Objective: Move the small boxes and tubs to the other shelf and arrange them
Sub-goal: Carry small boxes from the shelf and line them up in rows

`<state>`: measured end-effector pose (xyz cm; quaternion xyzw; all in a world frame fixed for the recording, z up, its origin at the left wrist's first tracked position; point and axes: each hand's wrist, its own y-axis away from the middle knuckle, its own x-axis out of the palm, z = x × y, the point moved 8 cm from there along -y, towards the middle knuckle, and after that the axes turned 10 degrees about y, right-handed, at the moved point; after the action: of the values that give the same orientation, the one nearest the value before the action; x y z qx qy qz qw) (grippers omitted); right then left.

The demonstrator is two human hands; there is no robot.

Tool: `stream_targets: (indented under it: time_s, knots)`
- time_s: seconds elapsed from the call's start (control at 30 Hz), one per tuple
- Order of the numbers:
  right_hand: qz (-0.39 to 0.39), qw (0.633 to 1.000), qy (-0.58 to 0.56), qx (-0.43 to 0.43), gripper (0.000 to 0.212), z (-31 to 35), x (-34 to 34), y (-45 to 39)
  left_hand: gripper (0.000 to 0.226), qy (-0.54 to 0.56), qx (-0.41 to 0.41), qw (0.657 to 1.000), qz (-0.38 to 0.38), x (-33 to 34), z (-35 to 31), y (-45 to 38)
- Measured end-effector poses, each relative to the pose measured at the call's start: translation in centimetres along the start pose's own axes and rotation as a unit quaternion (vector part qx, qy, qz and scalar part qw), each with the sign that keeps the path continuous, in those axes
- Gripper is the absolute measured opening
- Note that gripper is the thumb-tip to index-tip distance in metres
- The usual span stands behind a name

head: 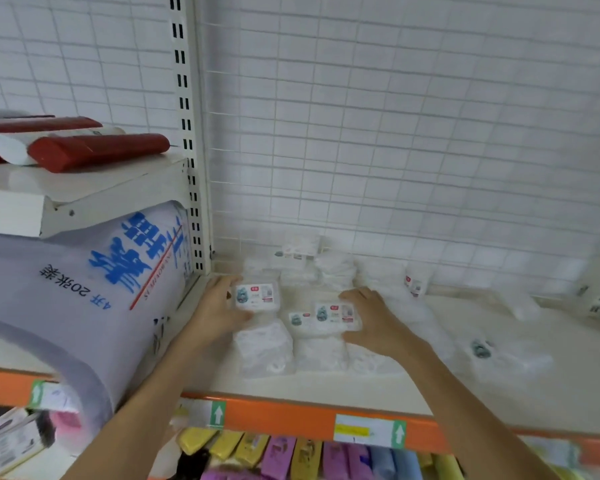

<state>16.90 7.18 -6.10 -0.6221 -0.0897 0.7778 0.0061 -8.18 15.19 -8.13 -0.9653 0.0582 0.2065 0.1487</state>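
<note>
Left hand (219,308) grips one small tub (257,295), right hand (373,320) another tub (336,315), above the shelf (326,386).

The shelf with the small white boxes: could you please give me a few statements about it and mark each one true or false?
1. The left hand holds a small labelled box. True.
2. The right hand hangs away from the boxes. False: its fingers rest on another labelled box.
3. The shelf has an orange front edge. True.
4. The red rolls lie on the same shelf as the boxes. False: they lie on a higher shelf to the left.
</note>
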Motion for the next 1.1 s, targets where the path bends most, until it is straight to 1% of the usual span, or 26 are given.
stream_targets:
  time_s: [0.1, 0.17, 0.23, 0.33, 0.47, 0.53, 0.6, 0.67, 0.77, 0.93, 1.03, 1.1]
  knots:
    - [-0.046, 0.999, 0.025, 0.010, 0.065, -1.8, -2.9, 2.7, 0.068, -0.024, 0.061, 0.998, 0.013, 1.2, -3.3, 0.5]
    - [-0.081, 0.996, 0.021, 0.030, 0.066, -3.8, -5.3, 5.3, 0.067, -0.039, 0.112, 0.992, 0.038, 3.1, -6.1, 1.2]
    - [-0.127, 0.990, 0.016, 0.060, 0.065, -6.2, -7.9, 8.7, 0.068, -0.031, 0.153, 0.986, 0.059, 5.6, -8.6, 1.9]
    - [-0.179, 0.977, 0.024, 0.110, 0.063, -10.7, -11.2, 15.2, 0.066, 0.004, 0.210, 0.973, 0.098, 10.7, -12.7, 3.9]
    - [-0.210, 0.954, 0.054, 0.205, 0.065, -17.8, -13.9, 25.7, 0.068, 0.057, 0.266, 0.949, 0.159, 19.6, -18.6, 8.0]
    - [-0.213, 0.941, 0.061, 0.257, 0.066, -21.3, -14.4, 31.5, 0.073, 0.080, 0.277, 0.938, 0.191, 24.3, -21.1, 10.5]
    - [-0.211, 0.926, 0.068, 0.306, 0.068, -24.3, -14.6, 37.1, 0.072, 0.098, 0.286, 0.926, 0.228, 28.7, -23.4, 13.4]
    - [-0.220, 0.911, 0.065, 0.343, 0.069, -26.5, -14.6, 42.4, 0.069, 0.115, 0.291, 0.913, 0.262, 33.2, -24.9, 16.3]
    - [-0.222, 0.890, 0.042, 0.396, 0.069, -29.0, -13.9, 50.0, 0.073, 0.122, 0.285, 0.901, 0.303, 39.6, -26.6, 20.3]
    - [-0.226, 0.861, 0.013, 0.455, 0.067, -32.4, -12.8, 59.7, 0.068, 0.121, 0.289, 0.879, 0.360, 48.1, -29.1, 26.0]
    - [-0.239, 0.849, 0.003, 0.472, 0.068, -34.1, -12.5, 63.6, 0.067, 0.094, 0.286, 0.879, 0.369, 51.9, -30.0, 27.7]
    - [-0.256, 0.844, 0.009, 0.472, 0.074, -35.0, -12.7, 65.4, 0.065, 0.083, 0.285, 0.879, 0.374, 54.1, -30.9, 28.4]
